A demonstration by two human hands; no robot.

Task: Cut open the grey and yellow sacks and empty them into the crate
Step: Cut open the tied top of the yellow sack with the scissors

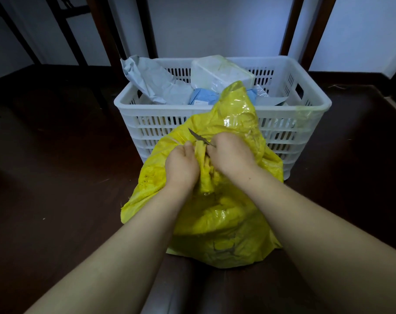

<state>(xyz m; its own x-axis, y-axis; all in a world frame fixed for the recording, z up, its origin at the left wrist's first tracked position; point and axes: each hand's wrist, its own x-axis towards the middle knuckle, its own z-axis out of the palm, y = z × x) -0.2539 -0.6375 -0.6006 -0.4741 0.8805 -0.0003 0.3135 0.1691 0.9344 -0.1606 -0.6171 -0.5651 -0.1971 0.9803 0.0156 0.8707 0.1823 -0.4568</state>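
A bulging yellow sack (224,218) stands on the dark floor right in front of a white slatted crate (133,118). My left hand (181,166) pinches the bunched neck of the sack. My right hand (232,155) grips a pair of scissors (200,138), whose blades stick out up and to the left across the gathered neck. The scissor handles are hidden inside my fist. A crumpled grey sack (151,80) lies in the crate's left half, draped over the rim.
The crate also holds a white plastic box (222,73) and blue parcels (202,97). Dark wooden chair or table legs (97,48) stand behind and to the left. Dark brown floor (56,177) spreads on both sides.
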